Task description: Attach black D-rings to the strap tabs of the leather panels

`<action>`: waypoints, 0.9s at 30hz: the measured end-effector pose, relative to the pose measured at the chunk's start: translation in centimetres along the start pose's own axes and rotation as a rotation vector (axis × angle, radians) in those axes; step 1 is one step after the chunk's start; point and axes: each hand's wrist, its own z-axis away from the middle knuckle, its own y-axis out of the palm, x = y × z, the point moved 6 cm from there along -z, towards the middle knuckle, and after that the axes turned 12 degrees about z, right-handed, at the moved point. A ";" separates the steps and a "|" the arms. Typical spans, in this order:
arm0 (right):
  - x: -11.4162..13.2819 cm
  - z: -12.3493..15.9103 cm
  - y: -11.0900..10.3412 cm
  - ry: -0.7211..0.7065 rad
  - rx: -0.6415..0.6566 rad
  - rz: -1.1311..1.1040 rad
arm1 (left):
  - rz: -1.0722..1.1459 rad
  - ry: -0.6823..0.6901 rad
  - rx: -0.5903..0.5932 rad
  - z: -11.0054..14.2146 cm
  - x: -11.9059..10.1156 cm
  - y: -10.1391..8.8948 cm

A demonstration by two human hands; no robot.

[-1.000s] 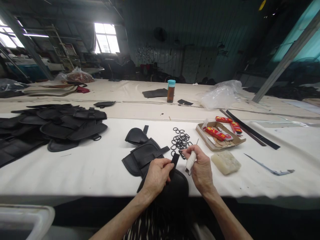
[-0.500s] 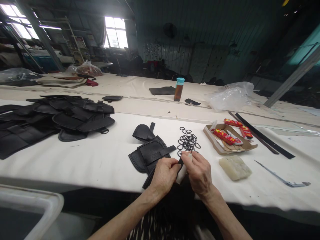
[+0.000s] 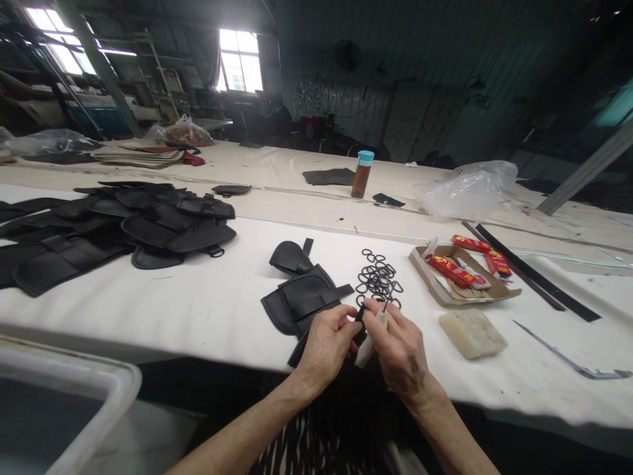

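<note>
My left hand (image 3: 322, 346) is closed, pinching a short black strap (image 3: 361, 319) near the table's front edge. Against that strap's upper end press the fingertips of my right hand (image 3: 401, 349). The right hand also grips an awl (image 3: 364, 351) with a pale handle; its thin metal shaft points up and away from me. Just beyond the fingers lies a loose heap of black D-rings (image 3: 376, 276). Black leather pouches (image 3: 304, 300) with strap tabs overlap beside my left hand, partly covered by it. Whether a ring sits in the strap is hidden by my fingers.
Black leather pieces (image 3: 168, 227) are piled at left. On the right are a cardboard tray (image 3: 420, 274) with red boxes, a yellowish block (image 3: 473, 334), a thin blade-like tool (image 3: 558, 346) and black strips (image 3: 539, 274). Farther back stands a bottle (image 3: 361, 177); a white bin (image 3: 126, 379) is at lower left.
The view has shifted slightly, moving the scene rightward. My fingers have shifted around the strap end, and the awl's shaft now shows more clearly above my right hand. Both hands stay close together.
</note>
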 end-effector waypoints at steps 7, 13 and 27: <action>0.6 0.4 0.8 0.039 0.084 -0.161 | 0.072 0.018 -0.016 0.4 -0.2 -0.5; -0.1 2.4 1.6 0.283 0.119 -0.353 | 0.108 -0.023 0.007 0.5 0.0 -0.3; -1.2 4.2 3.1 1.026 0.379 -0.842 | 0.092 -0.012 -0.046 1.3 -0.8 0.0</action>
